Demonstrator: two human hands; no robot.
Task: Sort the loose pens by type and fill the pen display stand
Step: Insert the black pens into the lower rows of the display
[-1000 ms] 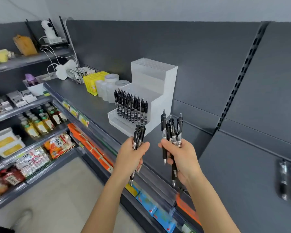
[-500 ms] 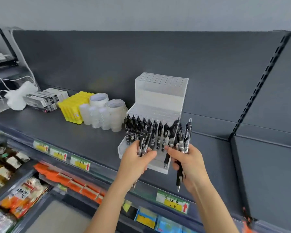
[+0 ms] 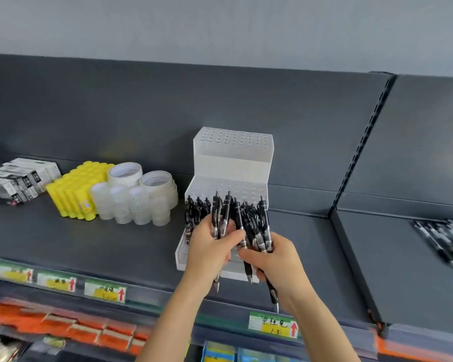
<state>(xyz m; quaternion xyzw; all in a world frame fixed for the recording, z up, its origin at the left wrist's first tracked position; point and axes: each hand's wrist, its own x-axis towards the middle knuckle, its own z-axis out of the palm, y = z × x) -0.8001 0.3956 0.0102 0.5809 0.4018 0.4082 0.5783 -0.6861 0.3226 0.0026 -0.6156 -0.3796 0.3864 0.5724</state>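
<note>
left hand [image 3: 209, 253]: it is closed around two black pens [image 3: 218, 218], tips down, just in front of the stand.
right hand [image 3: 275, 262]: it is wrapped tight around a bigger bunch of pens [image 3: 256, 231]. the bunch touches the left hand's pens at about 9 o'clock.
pen stand [image 3: 233, 163]: a white stand with three steps, at 12 o'clock from the hands. the low step already has a row of black pens [image 3: 194, 210]. the middle and top steps look bare.
loose pens [image 3: 445, 236]: more black pens lie on the shelf at 3 o'clock, well apart and blurry.
step now: i think the hands are picking pens out of the bunch to poke into holes.
how to do it well: take one pen at a time. hold it near the top, tip down and straight up. find a free hole and push softly. finish one row first.
watch out: the bunch is fat, so a pen could slip out. do not bump the pens already standing.
neighbours: tape rolls [image 3: 141, 189] and yellow glue sticks [image 3: 75, 190] sit at 10 o'clock. leave them alone.
</note>
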